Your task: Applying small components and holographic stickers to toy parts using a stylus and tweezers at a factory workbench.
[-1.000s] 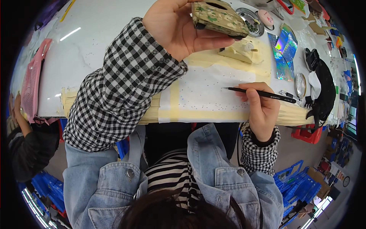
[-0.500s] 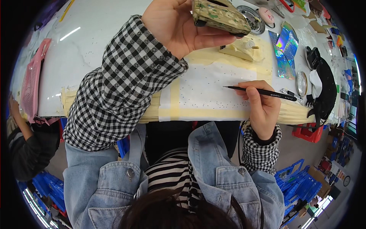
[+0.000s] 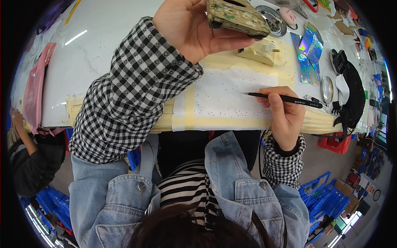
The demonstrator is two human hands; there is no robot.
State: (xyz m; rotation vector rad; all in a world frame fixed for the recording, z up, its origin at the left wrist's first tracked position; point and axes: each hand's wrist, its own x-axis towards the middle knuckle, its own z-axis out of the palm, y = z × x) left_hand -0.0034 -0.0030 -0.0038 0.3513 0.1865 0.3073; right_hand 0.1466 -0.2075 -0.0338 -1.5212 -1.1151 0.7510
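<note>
At the top of the head view my left hand point(image 3: 184, 35) supports a camouflage-patterned case point(image 3: 237, 17) with a dark slot in its upper side; its palm is turned up and the thumb lies along the near edge. My right hand point(image 3: 285, 113) is closed on a slim black pen-like tool point(image 3: 289, 99), held nearly level with its fine tip pointing left. That tip hovers over, or touches, a white sheet point(image 3: 215, 93); which, I cannot tell. Tiny dark and shiny specks are scattered across the sheet. Yellowish tape runs along its edges.
Beyond the sheet stand a tape-covered block point(image 3: 258, 56) and a round metal dish point(image 3: 273, 20). Iridescent sheets point(image 3: 308, 53), a clear oval lid point(image 3: 327, 90) and a black bag point(image 3: 355, 97) lie right. A pink mesh basket point(image 3: 36, 91) is at left, near another person's arm point(image 3: 25, 136).
Almost nothing differs. The camouflage case has shifted very slightly left, and the black tool has turned a little in my right hand.
</note>
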